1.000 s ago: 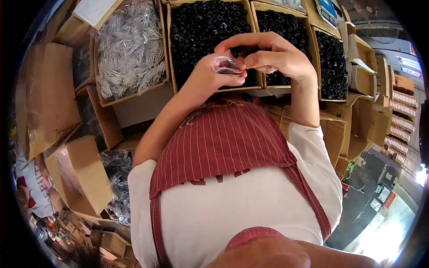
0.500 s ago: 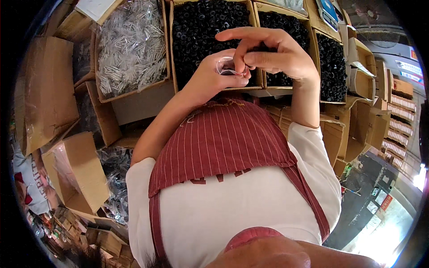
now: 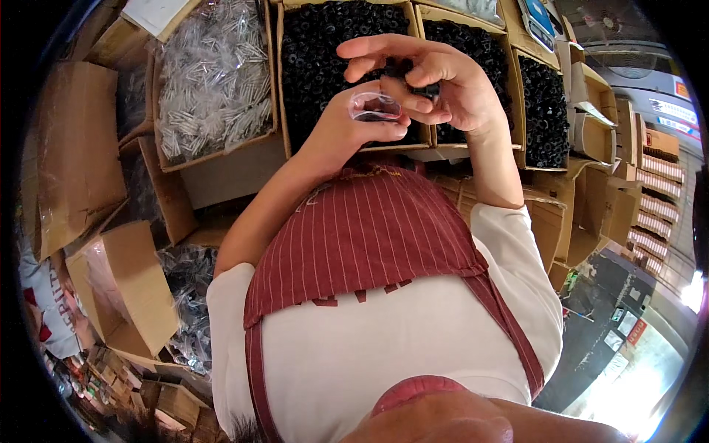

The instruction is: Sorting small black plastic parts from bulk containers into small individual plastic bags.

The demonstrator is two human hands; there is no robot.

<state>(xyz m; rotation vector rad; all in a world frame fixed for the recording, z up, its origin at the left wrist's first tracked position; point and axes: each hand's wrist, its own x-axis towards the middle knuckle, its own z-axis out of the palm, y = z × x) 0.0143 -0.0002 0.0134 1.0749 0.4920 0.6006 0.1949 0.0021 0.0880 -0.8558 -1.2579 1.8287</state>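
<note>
— Shifted since the earlier frame: right hand [image 3: 436,85] risen a little, index finger stretched out leftward, small black part [image 3: 430,90] now pinched at thumb and fingertips.

— And the left hand [image 3: 347,125]?

— Curled closed round a small clear plastic bag [image 3: 374,107], mouth of the bag facing right, just beside the black part.

— Nearer hand?

— Right, already holding it; bag just left of it, above the box of black parts [image 3: 325,52].

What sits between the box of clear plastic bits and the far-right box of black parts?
In the head view, two more cardboard boxes of black parts, with both hands above them.
</note>
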